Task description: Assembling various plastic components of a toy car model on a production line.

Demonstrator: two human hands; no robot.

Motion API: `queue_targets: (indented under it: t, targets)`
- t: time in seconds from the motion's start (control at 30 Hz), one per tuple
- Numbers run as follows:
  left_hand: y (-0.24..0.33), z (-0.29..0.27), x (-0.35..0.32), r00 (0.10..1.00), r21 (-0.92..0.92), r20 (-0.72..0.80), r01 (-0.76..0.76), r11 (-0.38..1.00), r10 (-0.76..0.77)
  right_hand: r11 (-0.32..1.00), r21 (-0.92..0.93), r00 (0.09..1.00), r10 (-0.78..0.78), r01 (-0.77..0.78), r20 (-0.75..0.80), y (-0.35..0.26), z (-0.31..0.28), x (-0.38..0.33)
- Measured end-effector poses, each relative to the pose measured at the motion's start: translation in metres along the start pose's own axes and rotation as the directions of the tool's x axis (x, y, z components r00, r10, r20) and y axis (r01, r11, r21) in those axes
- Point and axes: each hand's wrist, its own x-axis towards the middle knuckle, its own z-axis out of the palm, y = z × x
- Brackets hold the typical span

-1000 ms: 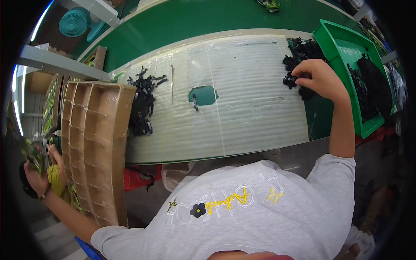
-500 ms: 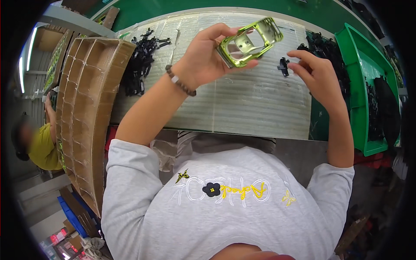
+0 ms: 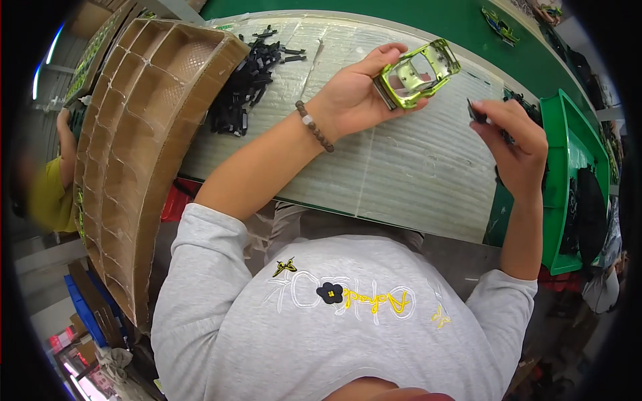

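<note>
In my left hand [image 3: 358,93] is a green toy car body [image 3: 418,77], its hollow inside facing up, thumb and fingers on its edges. My right hand [image 3: 511,137] pinches a small black plastic part [image 3: 475,112] between thumb and fingertips, to the right of the car body and apart from it. Part of the black piece is hidden by the fingers. Both hands are above the worktable [image 3: 414,174], which has a pale ribbed covering. On the table's left lies a pile of similar black parts [image 3: 244,90].
A divided cardboard tray [image 3: 144,120] stands tilted at the left edge. A green plastic crate [image 3: 555,227] with black parts stands at the right. Another green toy piece [image 3: 499,25] lies at the far right of the green surface. A person in yellow [image 3: 57,194] sits at far left.
My right hand has picked up the small black part from the table and now holds it raised. The view has shifted; my left hand still holds the car body.
</note>
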Motion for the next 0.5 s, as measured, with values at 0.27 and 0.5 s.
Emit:
queue_targets:
  t: [0.27, 0.5]
  targets:
    - [0.005, 0.008, -0.021, 0.979, 0.41, 0.197, -0.136, 0.902, 0.058, 0.967, -0.237, 0.991, -0.116, 0.098, -0.065, -0.011, 0.056, 0.035]
    - [-0.008, 0.008, -0.016, 0.965, 0.026, 0.256, -0.063, 0.998, 0.054, 0.894, -0.435, 0.962, -0.205, 0.11, -0.178, -0.008, 0.078, 0.039]
